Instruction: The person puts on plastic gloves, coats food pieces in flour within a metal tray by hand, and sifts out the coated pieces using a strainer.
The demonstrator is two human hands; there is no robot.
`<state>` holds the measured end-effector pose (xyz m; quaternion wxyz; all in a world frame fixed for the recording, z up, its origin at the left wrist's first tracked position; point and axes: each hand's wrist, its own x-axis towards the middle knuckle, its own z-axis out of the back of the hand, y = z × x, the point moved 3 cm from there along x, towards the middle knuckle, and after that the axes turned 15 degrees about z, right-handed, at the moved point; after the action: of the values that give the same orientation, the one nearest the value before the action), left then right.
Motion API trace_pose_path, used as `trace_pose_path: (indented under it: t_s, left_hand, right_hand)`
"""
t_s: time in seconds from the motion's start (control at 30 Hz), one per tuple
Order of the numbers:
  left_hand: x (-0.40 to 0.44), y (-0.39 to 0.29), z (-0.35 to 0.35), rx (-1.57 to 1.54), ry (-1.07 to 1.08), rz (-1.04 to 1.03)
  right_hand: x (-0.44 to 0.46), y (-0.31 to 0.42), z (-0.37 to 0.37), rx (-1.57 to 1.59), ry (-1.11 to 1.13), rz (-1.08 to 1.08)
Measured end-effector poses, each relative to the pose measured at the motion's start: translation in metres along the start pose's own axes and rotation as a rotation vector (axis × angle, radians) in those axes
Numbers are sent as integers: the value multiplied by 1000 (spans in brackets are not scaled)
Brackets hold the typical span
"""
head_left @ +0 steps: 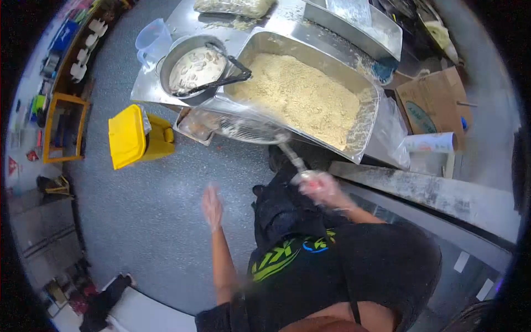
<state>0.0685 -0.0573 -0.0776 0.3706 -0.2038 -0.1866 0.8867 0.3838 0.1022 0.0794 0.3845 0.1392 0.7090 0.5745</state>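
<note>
My right hand, in a clear glove, is wrapped round the handle of a wire-mesh skimmer. Motion blurs the skimmer, whose round head hangs beside the table's front edge. Off to the left, my left hand, also gloved and slightly blurred, is held over the floor with its fingers stretched out and nothing in it. A deep metal tray of pale yellow crumbs lies beyond the skimmer. Left of it stands a pot of white batter with pieces in it, and black tongs lie across its rim.
A small metal tray sits below the table edge, partly behind the skimmer. Close by are a yellow bin and a clear jug. Farther back are a long metal container and a bag. A cardboard box stands right.
</note>
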Motion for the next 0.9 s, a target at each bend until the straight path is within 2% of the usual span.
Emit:
trace_pose_path:
  t_s: [0.07,0.1,0.17,0.23,0.3,0.37,0.4,0.47,0.5,0.6,0.67,0.7,0.73,0.77,0.83,0.9]
  left_hand:
    - [47,-111,54,-145,81,-172]
    - [63,-164,70,-236,161,-221]
    - [81,-242,74,-217,227,-419]
    - [95,-296,65,-86,212,-678]
    - [114,-332,41,-108,333,-629]
    - [152,-338,-1,-22,251,-615]
    - [178,-341,-25,14,201,-614]
    - [230,-343,-66,293,205,-426]
    - [250,-337,-86,435,215,-334]
    - [281,-297,-137,611,-522,-1112]
    - [292,-325,-120,200,10,-467]
    - [293,-339,-109,-5,187,-118]
    - [299,-338,-116,-41,231,-18]
    - [309,-332,-131,-8,255,-73]
    - [339,-313,-177,64,344,-210]
    - [348,-318,-194,87,501,-233]
  right_hand:
    - [-13,31,36,-258,-420,433]
    - [-23,40,57,-495,-492,239]
    - [-30,43,101,-651,-670,182]
    - [-25,30,153,-689,-579,144]
    - [-19,23,186,-714,-474,97]
    - [-15,25,207,-744,-327,25]
    - [-12,22,220,-743,-311,-83]
    - [-15,10,237,-728,-278,-312]
    - [-15,3,246,-741,-280,-254]
    - [-22,4,256,-784,-271,-153]
    - [-23,54,252,-822,-277,-150]
    - [-26,64,255,-733,-379,-211]
    - [-29,71,257,-641,-485,-269]
    - [-33,73,255,-542,-594,-330]
    - [-35,78,254,-624,-736,-331]
    - [-37,71,269,-683,-841,-308]
